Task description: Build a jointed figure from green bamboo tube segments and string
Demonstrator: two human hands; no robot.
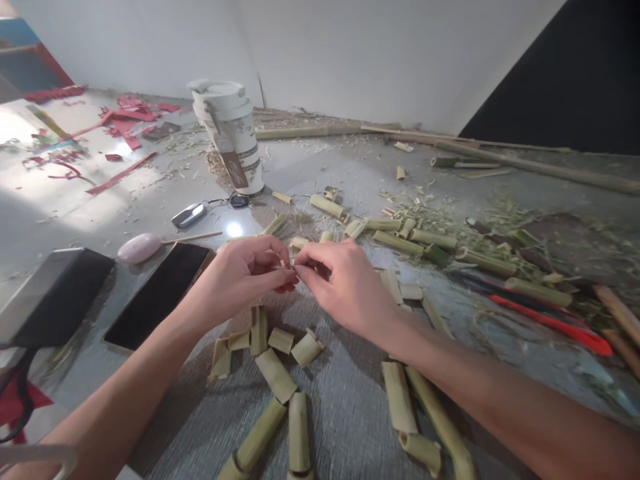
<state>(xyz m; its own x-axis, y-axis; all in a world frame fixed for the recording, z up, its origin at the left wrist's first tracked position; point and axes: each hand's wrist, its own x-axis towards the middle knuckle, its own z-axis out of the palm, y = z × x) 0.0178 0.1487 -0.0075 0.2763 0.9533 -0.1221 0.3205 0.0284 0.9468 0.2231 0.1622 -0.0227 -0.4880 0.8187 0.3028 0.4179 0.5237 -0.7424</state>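
My left hand (247,273) and my right hand (345,283) meet at the middle of the grey floor, fingertips pinched together on a small bamboo piece (291,264) that is mostly hidden by the fingers. Just below the hands lie several short split bamboo segments (275,373). More cut bamboo pieces (400,243) are scattered beyond and to the right of my right hand.
A white tumbler (231,137) stands at the back. A dark phone (157,293), a pink oval object (139,248), a car key (190,215) and a dark tablet (47,300) lie left. A red-handled tool (550,323) lies right. Long bamboo poles (525,163) run along the wall.
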